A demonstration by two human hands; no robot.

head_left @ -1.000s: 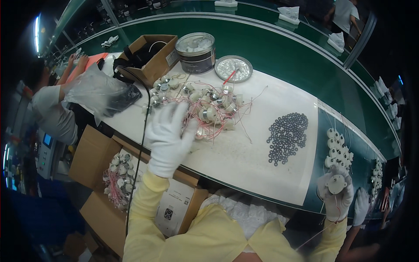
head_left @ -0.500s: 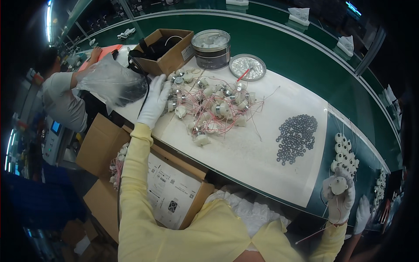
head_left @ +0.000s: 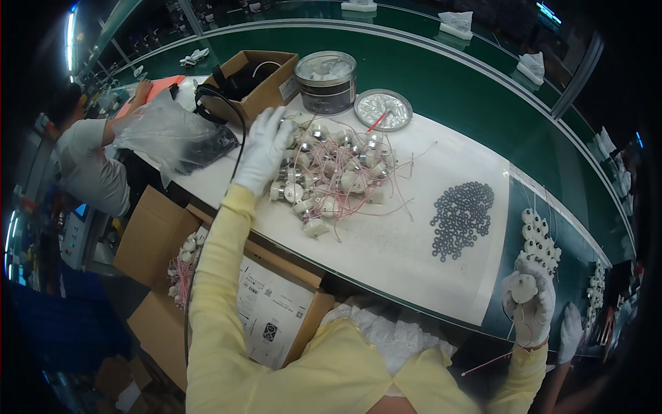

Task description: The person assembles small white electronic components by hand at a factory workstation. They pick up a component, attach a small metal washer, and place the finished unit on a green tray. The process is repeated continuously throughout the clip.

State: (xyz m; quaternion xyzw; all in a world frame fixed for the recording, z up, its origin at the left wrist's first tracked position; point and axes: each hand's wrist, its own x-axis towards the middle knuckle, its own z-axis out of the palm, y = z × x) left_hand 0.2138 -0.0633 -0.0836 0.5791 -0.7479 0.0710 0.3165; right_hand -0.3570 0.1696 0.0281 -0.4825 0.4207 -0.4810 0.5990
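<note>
A heap of small white-and-silver motors (head_left: 352, 181) with tangled pink wires lies on the white table top. My left hand (head_left: 265, 153), in a white glove, rests at the heap's left edge with fingers stretched out and touching the motors there; its fingertips partly cover them. At the right, my gloved right hand (head_left: 541, 303) is closed round one small motor (head_left: 523, 288), its round white face showing. A wire from it hangs below my wrist. Just beyond this hand several similar motors (head_left: 538, 233) stand in rows on the dark green surface.
Dark small rings (head_left: 463, 217) lie spread right of the heap. A metal tin (head_left: 327, 93), its lid (head_left: 383, 110) with a red stick, and a carton (head_left: 265, 96) stand behind. A black cable (head_left: 239, 155) runs beside my left arm. Co-workers' hands (head_left: 571, 334) and a body (head_left: 93, 165) are near.
My left hand has moved right onto the heap's edge, and motors on that side have shifted right. My right hand keeps its motor, its face turned slightly.
</note>
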